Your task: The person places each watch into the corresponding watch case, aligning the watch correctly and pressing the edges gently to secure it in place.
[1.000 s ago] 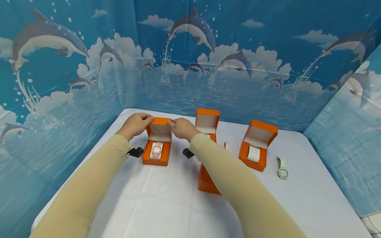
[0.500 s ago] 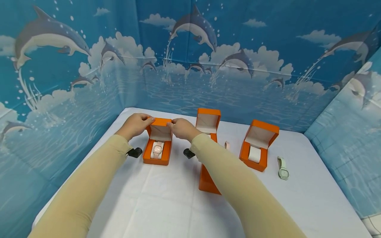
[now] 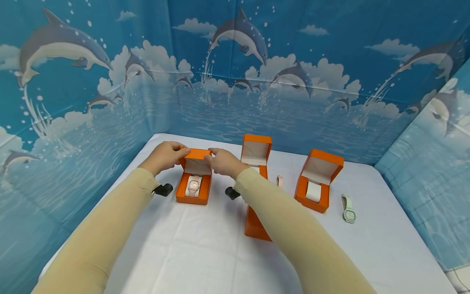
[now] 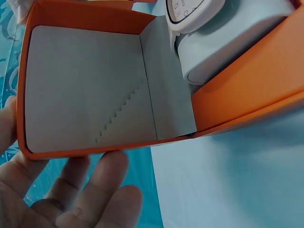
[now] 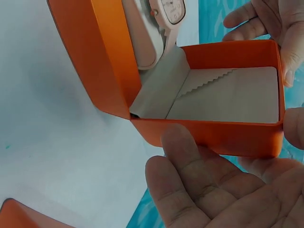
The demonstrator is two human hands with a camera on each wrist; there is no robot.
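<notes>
My left hand (image 3: 165, 157) takes the raised lid (image 3: 198, 154) by its left upper corner, thumb on the outer face and fingers bent round the side; in the left wrist view those fingers (image 4: 110, 166) lie spread along the edge rather than clenched. My right hand (image 3: 225, 162) grasps the opposite corner, thumb on the front edge; in the right wrist view one fingertip (image 5: 179, 142) touches the lid's side wall, while the finger next to it sits just clear.

The orange box (image 3: 192, 200) between my hands rests flat on the white bench (image 3: 198, 245), toward its far left corner. It faces me: hinge on the far side, lid standing up from it with the pale lining (image 4: 85, 85) turned my way. Its base runs lengthwise away from me, leaning slightly right at the far end. Inside, a pink watch (image 3: 193, 185) is wrapped round a white cushion (image 4: 228, 52), strap in line with the box, dial facing up and toward me.

To the right, partly behind my right sleeve (image 3: 290, 220), stands a second box (image 3: 256, 141) with its lid up. Beyond it are another pink watch (image 3: 280, 180), a third box (image 3: 324, 157) angled rightward, and a pale green watch (image 3: 349, 214).
</notes>
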